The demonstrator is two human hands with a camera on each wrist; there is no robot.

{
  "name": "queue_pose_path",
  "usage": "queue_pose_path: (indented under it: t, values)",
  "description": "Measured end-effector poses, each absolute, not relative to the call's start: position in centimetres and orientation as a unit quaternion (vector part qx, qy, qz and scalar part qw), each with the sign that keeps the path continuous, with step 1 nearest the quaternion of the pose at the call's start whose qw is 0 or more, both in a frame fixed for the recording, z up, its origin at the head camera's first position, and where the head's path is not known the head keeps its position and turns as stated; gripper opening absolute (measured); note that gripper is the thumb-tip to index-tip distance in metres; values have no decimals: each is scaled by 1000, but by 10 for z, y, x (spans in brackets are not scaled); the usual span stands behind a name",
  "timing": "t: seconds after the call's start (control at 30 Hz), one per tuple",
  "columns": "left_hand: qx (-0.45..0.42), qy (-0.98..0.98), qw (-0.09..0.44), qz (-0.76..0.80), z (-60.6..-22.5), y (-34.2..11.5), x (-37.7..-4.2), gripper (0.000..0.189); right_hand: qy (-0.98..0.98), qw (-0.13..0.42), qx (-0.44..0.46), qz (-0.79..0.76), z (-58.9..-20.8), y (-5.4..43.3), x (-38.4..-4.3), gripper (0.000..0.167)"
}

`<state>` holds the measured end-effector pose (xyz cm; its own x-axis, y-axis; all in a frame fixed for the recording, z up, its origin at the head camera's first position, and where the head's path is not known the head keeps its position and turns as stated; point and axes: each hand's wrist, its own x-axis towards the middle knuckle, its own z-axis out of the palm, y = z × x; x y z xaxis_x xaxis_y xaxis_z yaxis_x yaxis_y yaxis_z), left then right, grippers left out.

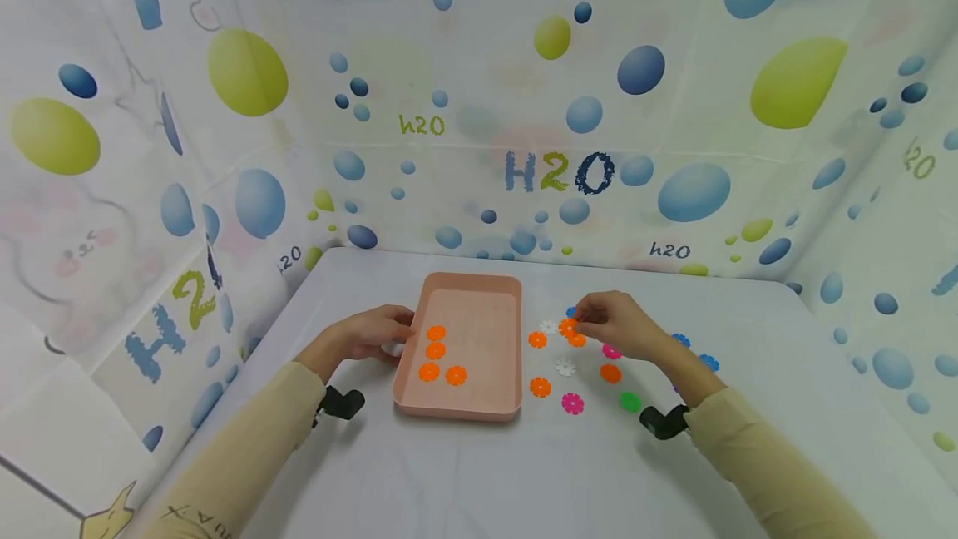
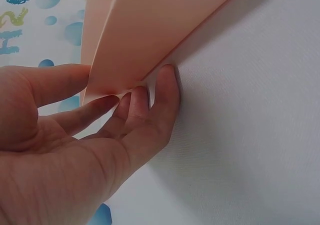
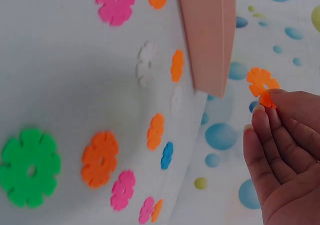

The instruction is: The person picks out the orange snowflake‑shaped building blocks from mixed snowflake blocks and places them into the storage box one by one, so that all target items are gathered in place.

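My left hand (image 1: pixel 370 333) grips the left side of a pink rectangular tray (image 1: pixel 482 314). In the left wrist view the thumb lies against the tray wall (image 2: pixel 145 30) and the curled fingers are at its lower edge. Several orange notched discs (image 1: pixel 436 351) lie in the tray's left part. Right of the tray, my right hand (image 1: pixel 621 324) pinches an orange notched disc (image 3: pixel 260 81) between thumb and fingertips, raised off the table. Loose discs lie below and around that hand, among them a green one (image 3: pixel 31 167), a pink one (image 3: pixel 123 190) and a white one (image 1: pixel 565 367).
The table has a white cover (image 1: pixel 359 472). More discs lie to the right, including a blue one (image 1: pixel 708 363) partly behind the right forearm. A patterned cloth (image 1: pixel 479 90) hangs behind and on both sides. Each wrist carries a small black device (image 1: pixel 343 403).
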<state>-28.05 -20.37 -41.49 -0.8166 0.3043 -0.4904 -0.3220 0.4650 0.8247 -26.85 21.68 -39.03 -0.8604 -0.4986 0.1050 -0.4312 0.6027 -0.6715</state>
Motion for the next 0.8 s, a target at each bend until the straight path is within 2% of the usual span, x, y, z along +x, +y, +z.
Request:
queue_pose_path:
  t: [0.8]
  values:
    - [-13,801,305,516,-417,-204,-283,57,861,80,-288,-412,-411,138,-276,6]
